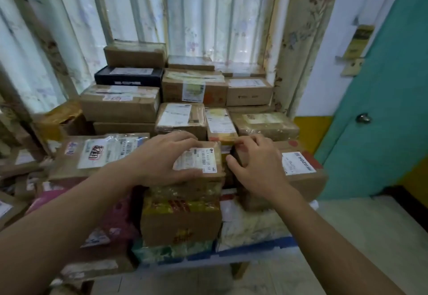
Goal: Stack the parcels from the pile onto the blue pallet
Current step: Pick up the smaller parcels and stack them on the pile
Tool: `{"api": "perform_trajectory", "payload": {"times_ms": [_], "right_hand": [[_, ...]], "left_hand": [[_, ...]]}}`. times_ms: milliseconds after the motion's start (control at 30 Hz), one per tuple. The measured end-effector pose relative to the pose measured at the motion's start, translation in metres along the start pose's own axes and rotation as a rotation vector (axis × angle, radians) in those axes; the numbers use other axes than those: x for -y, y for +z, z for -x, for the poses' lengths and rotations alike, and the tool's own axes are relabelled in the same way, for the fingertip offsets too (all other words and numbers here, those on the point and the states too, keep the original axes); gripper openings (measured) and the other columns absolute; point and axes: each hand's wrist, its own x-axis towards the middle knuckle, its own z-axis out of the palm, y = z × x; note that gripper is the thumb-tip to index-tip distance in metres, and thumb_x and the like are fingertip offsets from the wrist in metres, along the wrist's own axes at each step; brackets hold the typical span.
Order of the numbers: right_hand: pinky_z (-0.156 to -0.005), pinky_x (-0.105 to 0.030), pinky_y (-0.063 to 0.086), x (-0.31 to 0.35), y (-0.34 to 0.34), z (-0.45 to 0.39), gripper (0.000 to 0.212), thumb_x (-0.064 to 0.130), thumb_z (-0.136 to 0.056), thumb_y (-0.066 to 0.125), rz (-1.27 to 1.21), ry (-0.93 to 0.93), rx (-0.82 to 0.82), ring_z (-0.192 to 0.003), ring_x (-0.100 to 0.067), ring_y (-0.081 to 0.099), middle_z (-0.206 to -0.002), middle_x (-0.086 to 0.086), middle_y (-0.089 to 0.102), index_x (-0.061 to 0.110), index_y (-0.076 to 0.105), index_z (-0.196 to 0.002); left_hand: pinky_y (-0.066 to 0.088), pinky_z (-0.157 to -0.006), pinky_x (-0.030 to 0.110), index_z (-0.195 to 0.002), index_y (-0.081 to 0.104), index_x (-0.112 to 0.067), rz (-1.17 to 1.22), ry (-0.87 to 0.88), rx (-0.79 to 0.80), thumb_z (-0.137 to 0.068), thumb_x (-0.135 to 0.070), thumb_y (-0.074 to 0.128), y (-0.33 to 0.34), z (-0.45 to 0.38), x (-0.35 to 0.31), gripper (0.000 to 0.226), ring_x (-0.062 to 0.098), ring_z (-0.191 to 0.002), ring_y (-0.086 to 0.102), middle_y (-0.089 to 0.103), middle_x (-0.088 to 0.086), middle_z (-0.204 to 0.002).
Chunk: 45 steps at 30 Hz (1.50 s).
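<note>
A small brown parcel with a white label [199,162] sits on top of a taped yellow-and-brown box [180,216] at the front of the stack. My left hand [159,158] grips this small parcel, fingers over its far edge and thumb along its near side. My right hand [252,167] rests with curled fingers on the left end of a brown box with a white label [298,165] beside it. The blue pallet [257,249] shows as a strip under the front parcels. Several more cardboard parcels [120,104] are stacked behind, up to the window.
Curtains and a window [196,16] stand behind the stack. A teal door [379,114] is at the right, with pale floor [359,229] in front of it. Loose parcels and soft mailers [20,174] lie at the left.
</note>
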Motion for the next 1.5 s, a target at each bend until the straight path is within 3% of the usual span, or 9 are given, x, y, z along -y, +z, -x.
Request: {"api": "perform_trajectory", "payload": {"times_ms": [300, 533, 700, 833, 967, 1133, 1267, 1367, 1500], "right_hand": [[-0.111, -0.046, 0.040, 0.133, 0.009, -0.026, 0.049, 0.054, -0.097, 0.056, -0.140, -0.311, 0.079, -0.131, -0.016, 0.040, -0.140, 0.004, 0.048, 0.029, 0.054, -0.140], [-0.122, -0.041, 0.028, 0.272, 0.076, -0.025, 0.054, 0.053, -0.099, 0.053, -0.244, -0.471, 0.144, -0.143, -0.013, 0.028, -0.151, 0.006, 0.042, 0.026, 0.051, -0.146], [-0.119, -0.045, 0.033, 0.393, 0.148, -0.016, 0.056, 0.051, -0.096, 0.055, -0.316, -0.527, 0.188, -0.144, -0.015, 0.030, -0.149, 0.006, 0.042, 0.026, 0.051, -0.145], [-0.120, -0.034, 0.029, 0.477, 0.215, -0.011, 0.054, 0.042, -0.098, 0.061, -0.343, -0.465, 0.273, -0.141, -0.013, 0.030, -0.149, 0.007, 0.041, 0.026, 0.048, -0.148], [-0.119, -0.041, 0.034, 0.525, 0.283, -0.011, 0.052, 0.040, -0.097, 0.063, -0.372, -0.338, 0.397, -0.141, -0.014, 0.033, -0.150, 0.006, 0.041, 0.028, 0.050, -0.145], [-0.104, -0.035, 0.048, 0.544, 0.363, -0.035, 0.039, 0.032, -0.095, 0.066, -0.476, -0.113, 0.467, -0.122, -0.011, 0.051, -0.132, 0.009, 0.052, 0.026, 0.060, -0.133], [-0.103, -0.036, 0.049, 0.553, 0.443, -0.058, 0.039, 0.028, -0.095, 0.068, -0.517, 0.090, 0.573, -0.118, -0.011, 0.053, -0.126, 0.008, 0.052, 0.026, 0.060, -0.133], [-0.099, -0.035, 0.050, 0.563, 0.513, -0.071, 0.036, 0.024, -0.095, 0.069, -0.563, 0.290, 0.748, -0.117, -0.017, 0.058, -0.121, 0.004, 0.060, 0.024, 0.061, -0.130], [-0.080, -0.031, 0.050, 0.579, 0.583, -0.064, 0.021, 0.021, -0.095, 0.068, -0.577, 0.452, 0.935, -0.101, -0.018, 0.061, -0.112, -0.001, 0.066, 0.026, 0.057, -0.112]], "left_hand": [[0.041, -0.109, 0.036, -0.143, 0.053, -0.023, -0.107, -0.339, -0.202, -0.096, -0.068, 0.028, -0.044, 0.121, 0.089, 0.070, 0.016, -0.134, 0.048, 0.051, -0.002, -0.147], [0.045, -0.106, 0.040, -0.141, 0.055, -0.018, -0.113, -0.605, -0.241, -0.093, -0.069, 0.028, -0.050, 0.267, 0.200, 0.075, 0.022, -0.132, 0.050, 0.051, 0.002, -0.148], [0.043, -0.107, 0.040, -0.144, 0.054, -0.018, -0.095, -0.705, -0.202, -0.096, -0.059, 0.039, -0.031, 0.370, 0.298, 0.065, 0.024, -0.135, 0.050, 0.050, 0.005, -0.151], [0.044, -0.110, 0.044, -0.146, 0.052, -0.022, -0.068, -0.769, -0.163, -0.095, -0.063, 0.033, -0.016, 0.437, 0.373, 0.068, 0.024, -0.139, 0.047, 0.048, 0.004, -0.153], [0.045, -0.107, 0.048, -0.147, 0.049, -0.019, -0.044, -0.833, -0.100, -0.090, -0.063, 0.028, 0.009, 0.476, 0.435, 0.075, 0.030, -0.138, 0.047, 0.047, 0.009, -0.154], [0.038, -0.114, 0.044, -0.152, 0.041, -0.018, 0.108, -0.878, -0.019, -0.098, -0.042, 0.056, 0.061, 0.486, 0.498, 0.061, 0.026, -0.146, 0.037, 0.036, 0.006, -0.161], [0.034, -0.116, 0.038, -0.155, 0.036, -0.018, 0.237, -0.886, 0.090, -0.099, -0.037, 0.060, 0.111, 0.475, 0.551, 0.064, 0.023, -0.146, 0.035, 0.032, 0.003, -0.162], [0.041, -0.113, 0.040, -0.152, 0.039, -0.018, 0.350, -0.913, 0.149, -0.096, -0.036, 0.064, 0.145, 0.466, 0.600, 0.064, 0.024, -0.141, 0.043, 0.043, 0.004, -0.155], [0.054, -0.096, 0.042, -0.147, 0.043, -0.022, 0.497, -1.011, 0.188, -0.093, -0.038, 0.067, 0.179, 0.458, 0.655, 0.061, 0.023, -0.122, 0.057, 0.057, 0.004, -0.140]]}}
